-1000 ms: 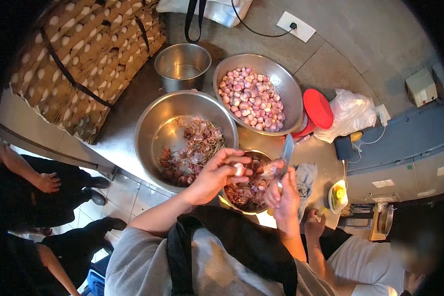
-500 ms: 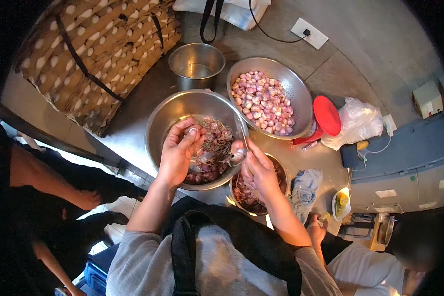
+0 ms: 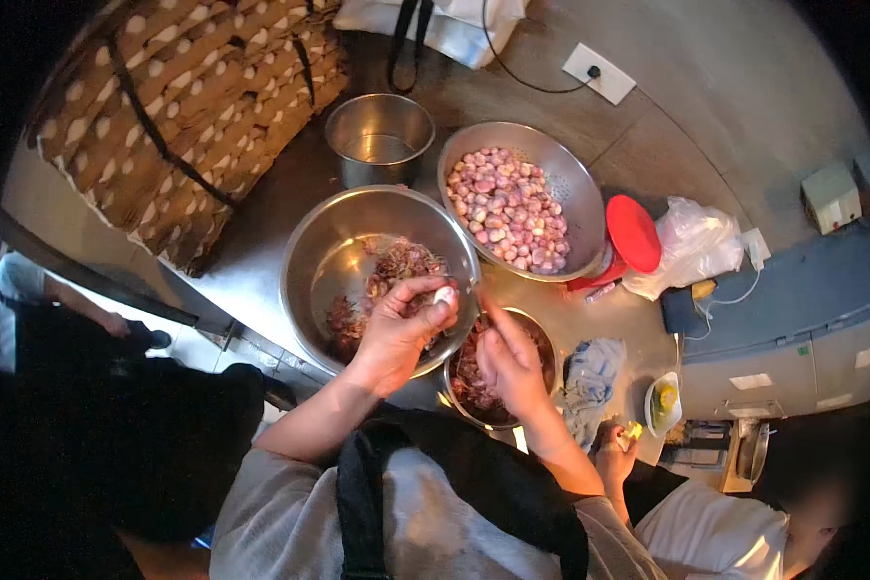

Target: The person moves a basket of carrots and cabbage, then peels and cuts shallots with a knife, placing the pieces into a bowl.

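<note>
My left hand (image 3: pixel 403 331) is closed in a pinch over the right side of a large steel bowl (image 3: pixel 304 242). Something small and pale, perhaps a shallot, shows between its fingertips. Dark unpeeled shallots and loose skins (image 3: pixel 396 266) lie in that bowl. Just right of its rim, my right hand (image 3: pixel 512 362) is closed around a knife, whose handle is mostly hidden. Below that hand stands a smaller steel bowl (image 3: pixel 554 350) of reddish skins. Pale pink peeled shallots (image 3: pixel 512 208) partly fill a steel colander (image 3: pixel 585 213) beyond.
An empty steel pot (image 3: pixel 380 140) stands behind the bowl. Egg trays (image 3: pixel 184 106) are stacked at left. To the right are a red lid (image 3: pixel 633 234), a plastic bag (image 3: pixel 691 242) and a cloth (image 3: pixel 592 382). A co-worker's hand (image 3: pixel 617 449) holds something yellow; another person is at left.
My left hand has moved right and down, closer to my right hand. The skins in the large bowl look shifted. The people at left have changed position.
</note>
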Action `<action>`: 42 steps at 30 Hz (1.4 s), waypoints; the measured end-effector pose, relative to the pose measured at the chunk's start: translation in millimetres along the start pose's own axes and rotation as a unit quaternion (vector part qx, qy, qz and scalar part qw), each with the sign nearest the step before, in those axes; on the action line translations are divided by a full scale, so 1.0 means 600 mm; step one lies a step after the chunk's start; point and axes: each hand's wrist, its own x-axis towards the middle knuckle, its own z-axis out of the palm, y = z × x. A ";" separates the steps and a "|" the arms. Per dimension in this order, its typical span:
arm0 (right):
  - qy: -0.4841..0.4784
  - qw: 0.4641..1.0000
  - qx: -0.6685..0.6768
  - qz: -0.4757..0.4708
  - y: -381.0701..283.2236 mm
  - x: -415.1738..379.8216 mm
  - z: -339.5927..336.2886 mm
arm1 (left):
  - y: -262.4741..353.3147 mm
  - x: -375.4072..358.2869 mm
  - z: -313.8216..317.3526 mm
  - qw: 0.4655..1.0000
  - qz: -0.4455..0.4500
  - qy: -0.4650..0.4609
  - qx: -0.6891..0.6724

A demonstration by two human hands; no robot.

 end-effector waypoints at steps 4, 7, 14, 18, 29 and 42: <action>0.080 0.983 -0.161 -0.022 0.017 -0.033 -0.008 | -0.021 -0.001 0.036 0.999 -0.045 0.014 0.018; 0.095 0.963 -0.227 -0.112 0.015 -0.038 -0.011 | -0.042 0.004 0.031 0.996 -0.017 -0.006 0.092; 0.118 0.968 -0.197 -0.105 0.023 -0.044 -0.028 | -0.049 0.006 0.042 0.988 0.018 -0.009 0.155; 0.141 0.990 0.009 -0.030 0.032 -0.051 -0.039 | -0.043 0.010 0.051 0.990 0.020 -0.023 0.140; 0.118 0.981 -0.152 -0.018 0.024 -0.056 -0.034 | -0.050 0.010 0.050 0.983 0.025 -0.027 0.177; 0.117 0.990 -0.066 -0.034 0.017 -0.059 -0.023 | -0.056 0.011 0.052 0.981 0.050 -0.037 0.186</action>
